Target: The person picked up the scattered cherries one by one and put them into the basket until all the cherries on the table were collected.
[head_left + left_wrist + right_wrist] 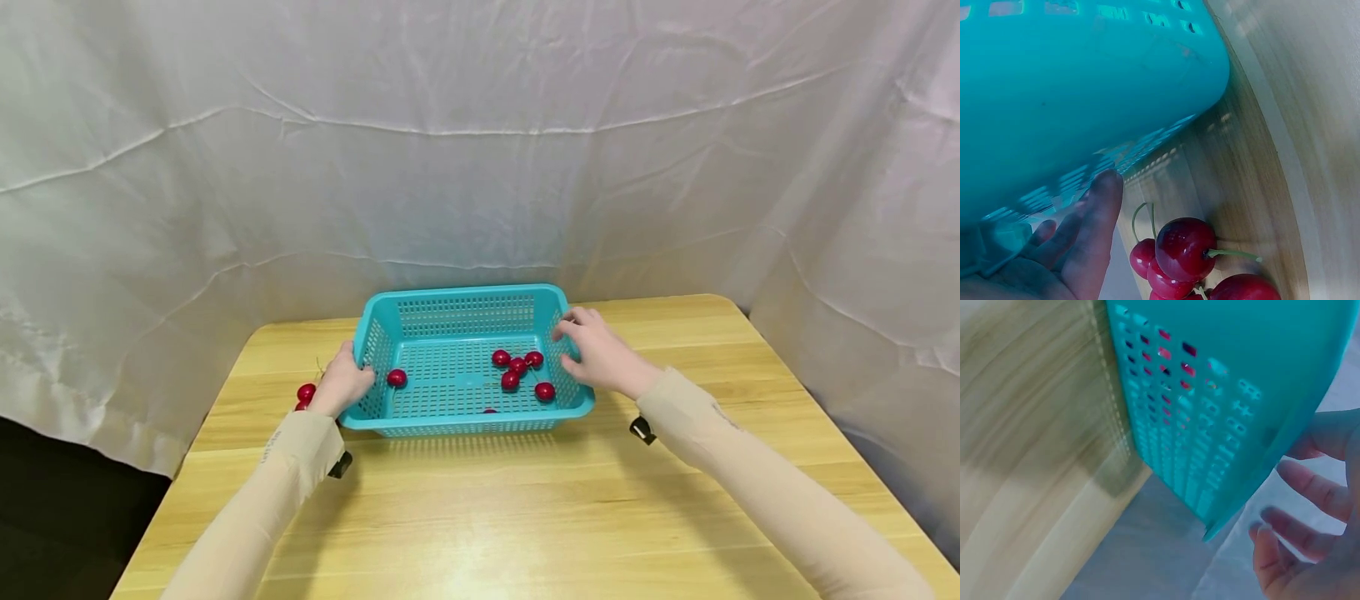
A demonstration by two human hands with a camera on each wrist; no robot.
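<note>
Basket (465, 421) looks smooth plastic from here, semi-gloss; cherries (544, 391) v. glossy; tabletop (525, 517) wood-grain w/ slight sheen; curtain (480, 200) satiny cloth, creased; sleeves (247, 508) matt fabric.

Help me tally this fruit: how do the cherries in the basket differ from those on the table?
The basket cherries lie scattered, one apart near the left end; the table cherries are bunched together. In the head view, most basket cherries show clearly inside the turquoise basket, while the left hand partly hides the table cherries. Both groups are glossy and red, with thin stems.
</note>
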